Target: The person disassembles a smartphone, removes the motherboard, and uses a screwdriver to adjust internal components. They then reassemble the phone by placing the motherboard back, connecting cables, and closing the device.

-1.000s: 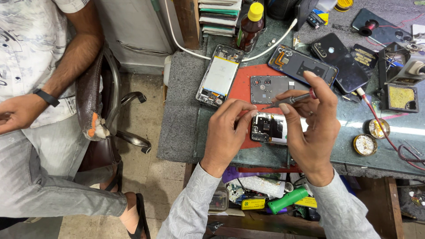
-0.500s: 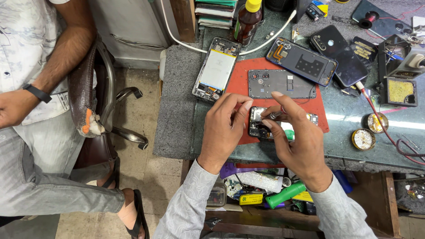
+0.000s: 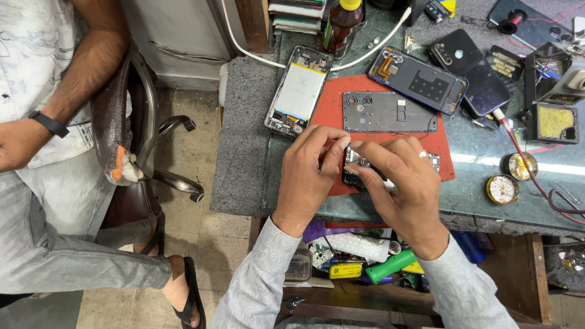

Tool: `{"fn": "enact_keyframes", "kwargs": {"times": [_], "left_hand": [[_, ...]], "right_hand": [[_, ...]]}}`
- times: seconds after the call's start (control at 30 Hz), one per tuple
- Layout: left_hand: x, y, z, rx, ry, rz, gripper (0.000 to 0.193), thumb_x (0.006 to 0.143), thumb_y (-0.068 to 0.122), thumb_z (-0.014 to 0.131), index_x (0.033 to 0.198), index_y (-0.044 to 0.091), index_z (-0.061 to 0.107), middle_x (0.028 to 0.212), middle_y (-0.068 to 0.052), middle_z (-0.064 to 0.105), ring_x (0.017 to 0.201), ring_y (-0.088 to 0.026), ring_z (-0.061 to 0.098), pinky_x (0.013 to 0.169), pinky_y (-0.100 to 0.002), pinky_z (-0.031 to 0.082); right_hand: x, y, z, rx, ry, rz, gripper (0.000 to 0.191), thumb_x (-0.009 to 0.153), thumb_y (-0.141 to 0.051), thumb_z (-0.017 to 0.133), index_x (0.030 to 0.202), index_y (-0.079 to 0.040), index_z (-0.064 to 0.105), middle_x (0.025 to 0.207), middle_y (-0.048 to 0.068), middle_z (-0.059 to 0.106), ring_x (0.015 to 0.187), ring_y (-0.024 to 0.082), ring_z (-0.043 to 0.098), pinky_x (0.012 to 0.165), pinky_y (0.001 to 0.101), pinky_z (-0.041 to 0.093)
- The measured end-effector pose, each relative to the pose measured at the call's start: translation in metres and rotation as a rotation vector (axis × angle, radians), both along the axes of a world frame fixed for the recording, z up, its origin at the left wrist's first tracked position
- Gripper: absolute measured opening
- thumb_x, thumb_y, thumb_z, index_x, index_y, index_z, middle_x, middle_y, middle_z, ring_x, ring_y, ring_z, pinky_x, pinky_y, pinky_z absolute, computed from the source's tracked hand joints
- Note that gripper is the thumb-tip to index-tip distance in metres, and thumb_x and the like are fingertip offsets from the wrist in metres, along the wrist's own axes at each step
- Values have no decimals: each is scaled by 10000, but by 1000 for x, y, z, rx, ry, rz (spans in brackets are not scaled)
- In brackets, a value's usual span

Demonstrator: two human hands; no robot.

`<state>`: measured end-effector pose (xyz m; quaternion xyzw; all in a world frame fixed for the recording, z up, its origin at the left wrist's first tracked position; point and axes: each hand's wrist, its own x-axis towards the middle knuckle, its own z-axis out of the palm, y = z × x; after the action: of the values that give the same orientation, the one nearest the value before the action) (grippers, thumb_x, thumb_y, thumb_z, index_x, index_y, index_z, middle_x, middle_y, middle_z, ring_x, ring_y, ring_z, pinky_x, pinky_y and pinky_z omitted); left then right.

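Fingertips of both your hands meet over a small opened phone [image 3: 365, 170] lying on the red mat [image 3: 329, 113]. Your left hand [image 3: 308, 173] pinches narrow at the phone's upper left corner, thumb and forefinger nearly closed on its edge. Your right hand [image 3: 405, 189] arches over the phone from the right, fingers bent down onto it; whether they grip a small part or only press, you cannot tell, since the hand covers most of the phone.

The phone sits near the mat's front edge, close to the near rim of the green bench [image 3: 481, 176]. Just beyond your fingers lies a dark back cover [image 3: 390, 113], and to its left a phone frame with a pale panel [image 3: 300, 91]; both are close, leaving little room ahead. To the right, bare bench runs to two round tins [image 3: 503, 189] and a red wire [image 3: 518, 146]. A dark phone shell [image 3: 417, 79] lies further back.

At the far left a seated person's hand [image 3: 15, 143] is partly cut off by the frame, well apart from you. Tools under the bench are jumbled and hard to tell apart.
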<state>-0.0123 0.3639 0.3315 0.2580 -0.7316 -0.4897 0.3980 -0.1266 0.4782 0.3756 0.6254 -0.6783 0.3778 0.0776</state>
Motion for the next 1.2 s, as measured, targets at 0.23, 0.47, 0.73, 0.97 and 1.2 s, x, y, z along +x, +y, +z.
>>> {"fn": "enact_keyframes", "kwargs": {"times": [0.23,0.47,0.73,0.97,1.2], "left_hand": [[3,-1,-7,-63,38,-29,160,953,41,623,1105,18,667,1028,-102,683,848,-214,736,717,-313,592],[2,5,-7,-14,8,-8,108,1005,120,677,1049,21,675,984,-94,692,754,-202,731,651,-306,579],[8,5,-8,-15,-3,-21,112,1003,117,678,1055,18,675,983,-96,688,718,-195,720,623,-306,565],[10,4,-6,69,-19,-51,102,995,87,661,1063,11,670,981,-94,677,632,-156,690,549,-297,520],[9,4,-8,21,-6,-44,88,1005,72,672,1069,12,667,1000,-94,681,667,-151,707,568,-287,534]], "right_hand": [[-6,4,11,48,-293,232,459,874,97,657,1305,-50,607,1130,83,711,1034,251,688,878,378,526],[4,8,7,21,-194,-20,378,871,64,760,1209,-103,781,902,34,711,872,184,629,799,305,487],[10,3,8,-16,-245,77,383,811,33,804,1167,-85,724,927,94,627,904,215,607,807,317,496],[14,2,10,-17,-227,98,393,829,101,698,1194,-41,662,981,114,654,950,239,624,831,338,505],[12,3,10,-8,-244,95,441,842,188,578,1224,-21,647,938,88,675,907,223,649,805,344,497]]}}
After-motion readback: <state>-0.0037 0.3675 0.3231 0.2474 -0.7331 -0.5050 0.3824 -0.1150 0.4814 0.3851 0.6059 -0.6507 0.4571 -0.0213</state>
